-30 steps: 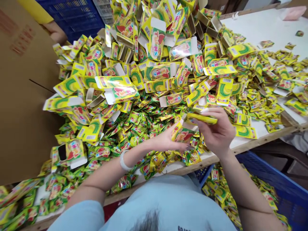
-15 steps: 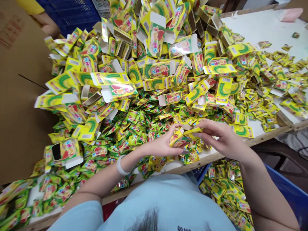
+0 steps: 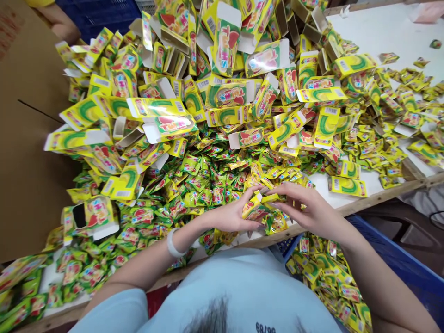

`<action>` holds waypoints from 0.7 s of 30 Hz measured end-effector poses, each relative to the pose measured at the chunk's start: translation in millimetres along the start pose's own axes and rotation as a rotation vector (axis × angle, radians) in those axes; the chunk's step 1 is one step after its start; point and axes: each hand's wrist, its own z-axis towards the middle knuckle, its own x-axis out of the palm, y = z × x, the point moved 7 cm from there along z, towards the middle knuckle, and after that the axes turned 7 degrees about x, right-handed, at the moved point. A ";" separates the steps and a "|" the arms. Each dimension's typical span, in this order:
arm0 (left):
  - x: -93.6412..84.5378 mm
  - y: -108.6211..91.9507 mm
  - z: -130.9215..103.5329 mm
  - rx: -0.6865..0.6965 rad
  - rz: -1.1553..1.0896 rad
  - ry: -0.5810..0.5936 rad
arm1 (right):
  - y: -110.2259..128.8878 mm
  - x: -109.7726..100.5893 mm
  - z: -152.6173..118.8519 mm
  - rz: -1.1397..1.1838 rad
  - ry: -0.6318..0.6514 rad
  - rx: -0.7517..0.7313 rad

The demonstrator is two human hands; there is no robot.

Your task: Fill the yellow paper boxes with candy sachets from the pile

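Observation:
My left hand (image 3: 239, 213) is wrapped round a small yellow candy box (image 3: 252, 206), thumb below and fingers above. At the box's right end my right hand (image 3: 301, 206) pinches its yellow flap (image 3: 272, 198) between thumb and fingertips. The inside of the box is hidden from me. Just under the hands lie yellow candy packets (image 3: 276, 223) at the table's edge. Green candy packets (image 3: 194, 194) are heaped left of and behind the box.
Flattened and open candy boxes (image 3: 227, 97) pile up across the table. A large carton (image 3: 31, 138) stands at left, with a co-worker's arm (image 3: 62, 23) behind it. A blue crate (image 3: 385, 252) of filled boxes (image 3: 326, 277) is below the wooden table edge (image 3: 378, 199).
Both hands have shifted slightly left with the box. My right hand has come closer to the left, and the flap sits nearer the box opening. The view has tilted a little.

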 end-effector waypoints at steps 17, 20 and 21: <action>22.5 2.8 -7.6 -0.071 -0.339 0.230 | -6.4 22.3 -3.3 -0.193 -0.171 -0.142; 22.1 7.2 -7.9 -0.076 -0.319 0.178 | -6.9 29.3 -4.2 -0.163 -0.175 -0.134; 21.9 9.4 -7.9 -0.081 -0.324 0.151 | -8.3 28.7 -4.7 -0.105 -0.170 -0.115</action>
